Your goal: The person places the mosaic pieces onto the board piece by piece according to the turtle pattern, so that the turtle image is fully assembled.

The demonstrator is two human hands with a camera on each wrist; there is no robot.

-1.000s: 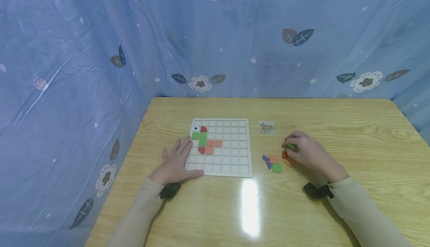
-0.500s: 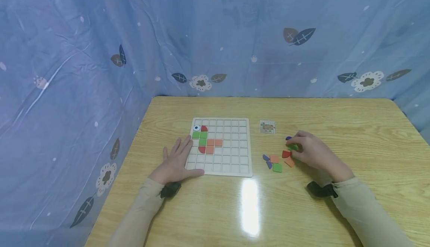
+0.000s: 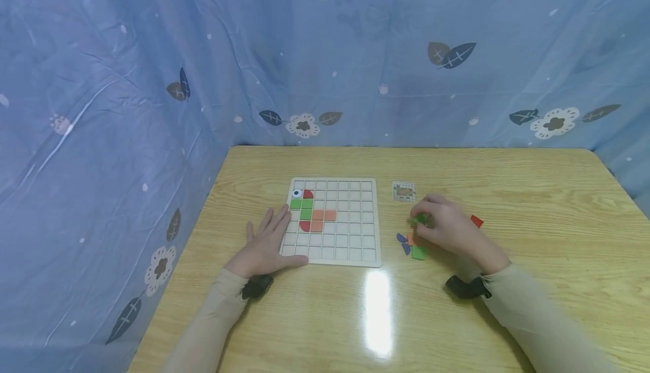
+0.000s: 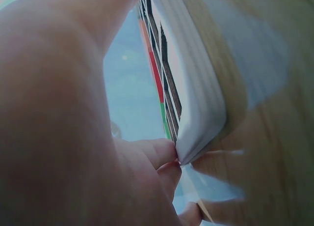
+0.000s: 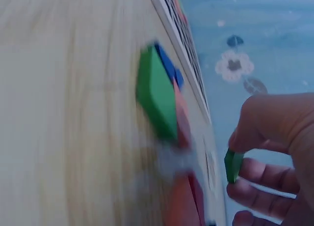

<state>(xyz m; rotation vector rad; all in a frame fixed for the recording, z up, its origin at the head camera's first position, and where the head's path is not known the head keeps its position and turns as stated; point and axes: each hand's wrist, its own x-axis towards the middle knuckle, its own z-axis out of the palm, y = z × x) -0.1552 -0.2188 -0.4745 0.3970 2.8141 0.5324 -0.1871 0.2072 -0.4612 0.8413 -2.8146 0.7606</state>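
My left hand lies with spread, straight fingers at the left front corner of a white gridded board; in the left wrist view its fingertips meet the board's edge. On the board's left side are a round eye tile, green tiles, orange tiles and rounded red tiles. My right hand pinches a green tile between thumb and fingers, above the table. Below it lie an orange tile, a green square tile and purple-blue pieces.
A small printed pattern card lies right of the board. One red piece sits beyond my right hand, while red and orange pieces show below it in the right wrist view. A blue patterned curtain surrounds the wooden table.
My right hand, pinching the green tile, first shifts slightly right, then moves left over the loose pieces. A red piece on its right has come into sight. My left hand stays put.
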